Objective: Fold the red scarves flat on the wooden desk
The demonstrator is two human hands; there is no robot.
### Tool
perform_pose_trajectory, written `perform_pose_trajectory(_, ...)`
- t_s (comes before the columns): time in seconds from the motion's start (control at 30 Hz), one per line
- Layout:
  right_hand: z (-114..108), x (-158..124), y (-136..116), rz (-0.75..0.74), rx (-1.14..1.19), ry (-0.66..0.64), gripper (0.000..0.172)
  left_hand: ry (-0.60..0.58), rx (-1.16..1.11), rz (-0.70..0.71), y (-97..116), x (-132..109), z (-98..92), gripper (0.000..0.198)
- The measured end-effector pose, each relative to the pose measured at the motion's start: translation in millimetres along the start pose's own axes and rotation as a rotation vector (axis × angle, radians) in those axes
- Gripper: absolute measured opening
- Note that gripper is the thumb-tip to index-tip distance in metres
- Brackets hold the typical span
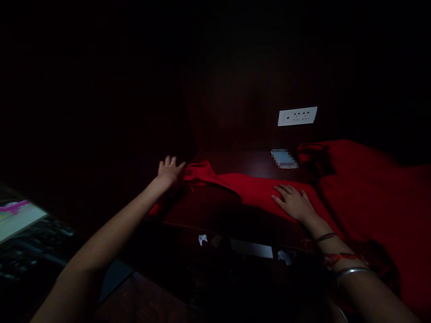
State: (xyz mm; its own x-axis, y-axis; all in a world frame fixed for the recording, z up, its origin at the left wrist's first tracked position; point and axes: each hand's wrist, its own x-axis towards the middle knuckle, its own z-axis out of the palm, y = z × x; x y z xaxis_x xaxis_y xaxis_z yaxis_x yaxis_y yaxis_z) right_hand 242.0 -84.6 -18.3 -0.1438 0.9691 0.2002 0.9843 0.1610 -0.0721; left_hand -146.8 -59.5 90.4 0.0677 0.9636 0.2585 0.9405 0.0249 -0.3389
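A long piece of red cloth (pixel 259 187) lies across a dark wooden surface, its left end bunched into folds. Flat on its right part rests my right hand (pixel 293 202), fingers spread, with bracelets on the wrist. At the bunched left end is my left hand (pixel 170 171), its fingers stretched out and the thumb side close to the folds; whether it touches them I cannot tell. More red cloth (pixel 373 193) spreads in a large heap to the right, partly lost in shadow.
A blurred-out light blue object (pixel 284 159) lies behind the cloth, below a white wall socket (pixel 297 116). Under the surface's front edge are a white folded paper (pixel 202 239) and a pale strip (pixel 251 248). A colourful board (pixel 20 217) stands at far left. Much is dark.
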Motion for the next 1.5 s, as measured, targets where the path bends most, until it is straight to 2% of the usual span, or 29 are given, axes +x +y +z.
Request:
perform_pose_trajectory(0.07, -0.2, -0.5, 0.2, 0.0, -0.007, 0.003, 0.051, -0.096, -0.047, 0.22, 27.2, -6.1, 14.4, 0.06)
perform_pose_trajectory(0.1, -0.6, -0.9, 0.1, -0.004, -0.011, 0.002, 0.051, -0.107, -0.06, 0.328, 37.3, -9.9, 21.3, 0.057)
perform_pose_trajectory(0.17, -2.1, -1.8, -0.5, -0.008, -0.017, -0.007, 0.051, -0.106, -0.054, 0.418, 46.6, -15.9, 30.5, 0.047)
perform_pose_trajectory(0.3, -5.2, -3.1, -2.3, -0.009, -0.008, -0.029, 0.052, -0.116, 0.023, 0.232, 35.4, -18.4, 24.8, 0.037)
perform_pose_trajectory(0.37, -6.2, -3.4, -2.8, -0.01, -0.001, -0.041, 0.053, -0.02, 0.028, 0.201, 36.3, -19.0, 15.3, 0.033)
perform_pose_trajectory(0.4, -6.6, -3.5, -2.7, -0.013, 0.0, -0.049, 0.054, 0.053, 0.003, 0.262, 42.1, -20.1, 10.8, 0.033)
perform_pose_trajectory(0.43, -6.8, -3.6, -2.4, -0.017, -0.001, -0.055, 0.055, 0.121, -0.042, 0.385, 51.4, -21.6, 7.2, 0.034)
perform_pose_trajectory(0.47, -6.9, -3.8, -1.8, -0.025, -0.003, -0.06, 0.056, 0.162, -0.1, 0.567, 63.1, -23.3, 5.0, 0.036)
perform_pose_trajectory(0.53, -6.6, -4.3, 0.0, -0.044, -0.005, -0.067, 0.057, 0.134, -0.189, 0.905, 88.2, -26.4, 5.4, 0.037)
perform_pose_trajectory(0.57, -6.2, -4.5, 1.1, -0.051, -0.007, -0.071, 0.058, 0.107, -0.199, 0.984, 98.5, -27.3, 7.7, 0.037)
perform_pose_trajectory(0.6, -5.7, -4.6, 2.3, -0.056, -0.008, -0.08, 0.058, 0.087, -0.191, 1.005, 106.0, -27.9, 10.8, 0.036)
perform_pose_trajectory(0.67, -4.3, -4.3, 4.5, -0.057, -0.01, -0.099, 0.058, 0.083, -0.152, 0.934, 111.7, -28.2, 17.5, 0.036)
perform_pose_trajectory(0.73, -3.7, -3.8, 5.7, -0.053, -0.008, -0.11, 0.059, 0.097, -0.12, 0.87, 108.2, -29.4, 22.0, 0.032)
perform_pose_trajectory(0.8, -5.5, -4.2, 4.7, -0.052, 0.001, -0.09, 0.058, 0.105, -0.1, 0.873, 102.6, -32.5, 22.7, 0.027)
perform_pose_trajectory(0.9, -14.2, -9.6, -2.6, -0.105, 0.006, 0.056, 0.054, 0.128, -0.127, 0.9, 101.9, -39.3, 19.9, 0.028)
perform_pose_trajectory(1.0, -25.4, -22.6, -15.2, -0.297, 0.064, 0.16, 0.046, 0.124, -0.206, 0.887, 110.4, -43.2, 18.7, 0.039)
perform_pose_trajectory(1.07, -29.7, -33.3, -23.4, -0.438, 0.134, 0.105, 0.041, 0.11, -0.211, 0.867, 117.0, -42.5, 19.8, 0.045)
perform_pose_trajectory(1.13, -30.3, -42.9, -29.2, -0.514, 0.172, 0.045, 0.037, 0.108, -0.176, 0.844, 122.4, -39.7, 21.7, 0.045)
perform_pose_trajectory(1.3, -28.2, -51.6, -34.4, -0.532, 0.107, 0.068, 0.032, 0.146, -0.19, 0.805, 128.8, -35.3, 26.0, 0.036)
perform_pose_trajectory(1.5, -27.0, -47.5, -37.1, -0.564, 0.015, 0.12, 0.025, 0.128, -0.297, 0.918, 118.3, -37.7, 24.1, 0.038)
